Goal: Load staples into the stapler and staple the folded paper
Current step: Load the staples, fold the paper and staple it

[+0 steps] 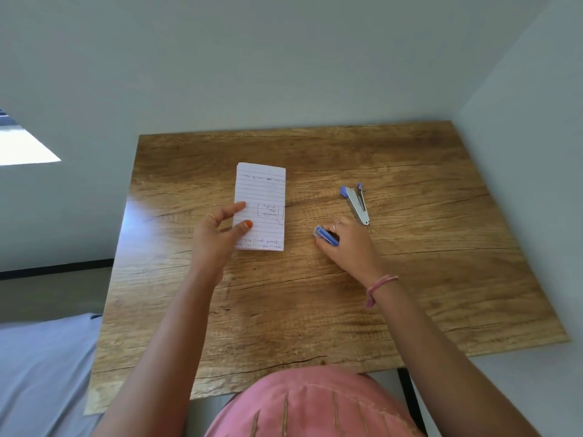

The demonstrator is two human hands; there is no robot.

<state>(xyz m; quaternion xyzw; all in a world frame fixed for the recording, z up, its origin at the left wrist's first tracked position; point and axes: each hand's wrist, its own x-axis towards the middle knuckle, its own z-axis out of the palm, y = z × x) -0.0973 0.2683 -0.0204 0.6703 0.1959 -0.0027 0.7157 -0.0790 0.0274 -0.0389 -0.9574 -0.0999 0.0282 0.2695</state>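
A folded sheet of lined paper (263, 197) lies flat near the middle of the wooden table (410, 279). My left hand (217, 236) rests at its lower left edge, fingers spread, thumb on the paper. A small stapler (356, 203), silver with blue ends, lies hinged wide apart to the right of the paper. Just below it, my right hand (350, 244) is closed on a small blue staple box (326, 236) that sits on the table.
Grey walls stand close behind the table and along its right side. A grey-blue bed or cushion (41, 367) lies low at the left. A pink garment (303, 405) fills the bottom edge near the table's front.
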